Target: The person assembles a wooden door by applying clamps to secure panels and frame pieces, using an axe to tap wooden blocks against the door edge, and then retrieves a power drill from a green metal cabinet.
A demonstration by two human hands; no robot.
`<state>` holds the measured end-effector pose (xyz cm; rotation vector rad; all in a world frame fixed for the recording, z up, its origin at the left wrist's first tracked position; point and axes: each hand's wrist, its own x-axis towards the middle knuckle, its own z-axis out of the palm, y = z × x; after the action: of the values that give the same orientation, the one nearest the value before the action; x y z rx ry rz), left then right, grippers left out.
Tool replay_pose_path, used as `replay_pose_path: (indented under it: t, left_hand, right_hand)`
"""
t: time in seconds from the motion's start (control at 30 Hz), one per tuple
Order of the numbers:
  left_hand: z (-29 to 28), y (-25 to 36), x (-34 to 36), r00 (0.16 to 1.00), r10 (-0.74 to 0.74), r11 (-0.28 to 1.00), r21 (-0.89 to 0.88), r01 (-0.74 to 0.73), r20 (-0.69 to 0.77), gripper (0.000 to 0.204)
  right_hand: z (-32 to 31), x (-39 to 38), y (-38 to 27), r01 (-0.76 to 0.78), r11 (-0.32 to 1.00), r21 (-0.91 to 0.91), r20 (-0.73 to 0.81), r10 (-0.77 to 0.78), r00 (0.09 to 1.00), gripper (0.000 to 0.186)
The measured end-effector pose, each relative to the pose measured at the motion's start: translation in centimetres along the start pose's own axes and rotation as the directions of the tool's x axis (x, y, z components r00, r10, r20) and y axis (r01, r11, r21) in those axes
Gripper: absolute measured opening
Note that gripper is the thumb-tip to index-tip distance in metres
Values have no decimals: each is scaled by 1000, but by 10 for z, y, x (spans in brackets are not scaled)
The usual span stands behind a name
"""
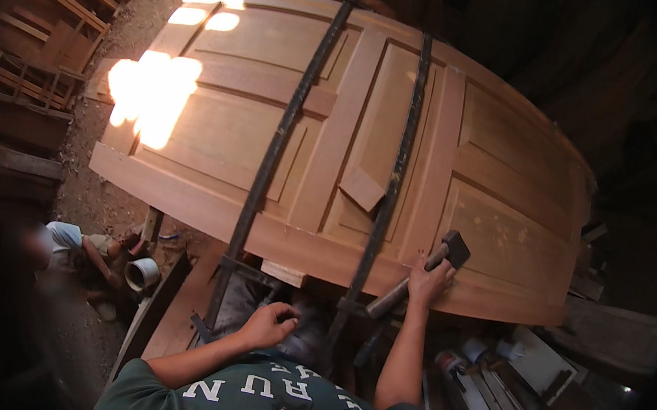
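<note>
A panelled wooden door [344, 127] lies flat before me, with two long dark bar clamps [281, 133] running across it. My right hand [429, 282] is closed round the handle of a hammer [457, 250], whose dark block-shaped head points away over the door's near right part. Close to my body, below the door's near edge, my left hand [271, 326] has its fingers curled beside the near end of the left clamp. Whatever those fingers may hold is too small and dark to make out. A small loose wood block [362, 189] rests on the door against the right clamp.
At the left a person [86, 253] crouches by a whitish bucket [142, 274]. Wooden frames and boards [51, 44] are stacked at the far left. Planks and cans [485, 386] lie at the lower right. Bright sunlight patches fall on the door's left end.
</note>
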<state>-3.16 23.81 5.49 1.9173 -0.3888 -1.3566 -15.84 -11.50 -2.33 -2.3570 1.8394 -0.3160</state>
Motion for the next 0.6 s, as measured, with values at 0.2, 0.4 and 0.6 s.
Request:
replay_pose_path:
  t: [0.2, 0.4, 0.6]
  left_hand:
    - [70, -59, 69, 954, -264, 821, -487, 298, 138, 30]
    - [-2, -19, 7, 931, 93, 995, -6, -102, -354, 22]
    - [-16, -92, 0, 974, -182, 977, -132, 165, -134, 35]
  right_hand:
    - [-15, 1, -9, -73, 995, -62, 74, 77, 994, 52]
    - [-4, 4, 2, -82, 996, -45, 97, 86, 992, 53]
    - [-1, 0, -2, -67, 997, -29, 64, 68, 996, 52]
